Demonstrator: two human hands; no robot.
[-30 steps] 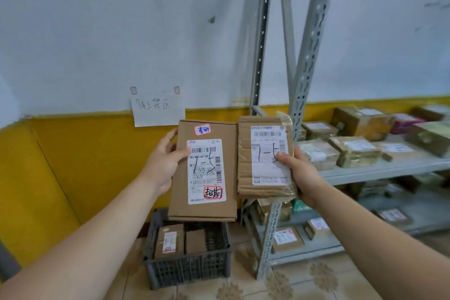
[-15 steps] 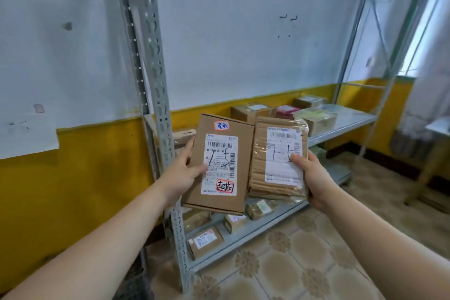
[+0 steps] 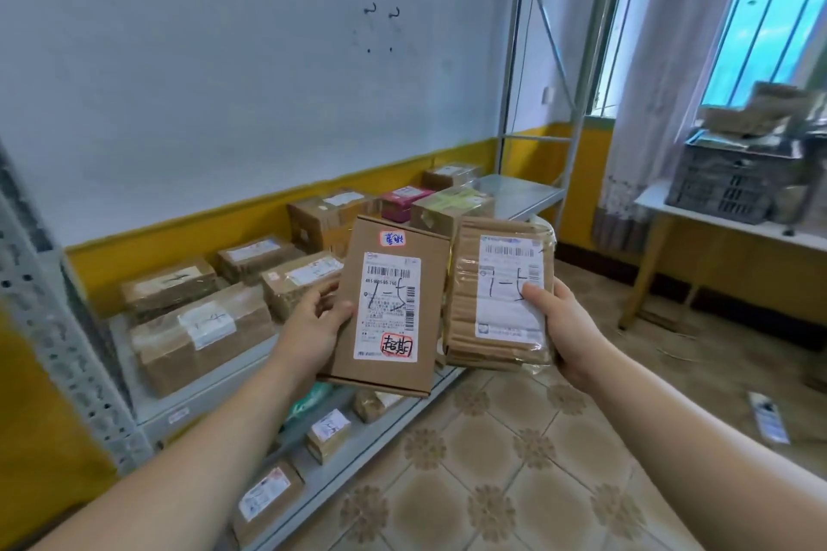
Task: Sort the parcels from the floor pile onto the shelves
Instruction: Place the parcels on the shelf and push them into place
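Shelf: upper tier part-filled, far end bare. In front of it you hold flat carton in left hand and taped parcel in right hand, fingers clamped on edges. Step judged: placement pending. Next move needs matching tier and a free spot.

left hand gripping flat box, right hand gripping wrapped parcel
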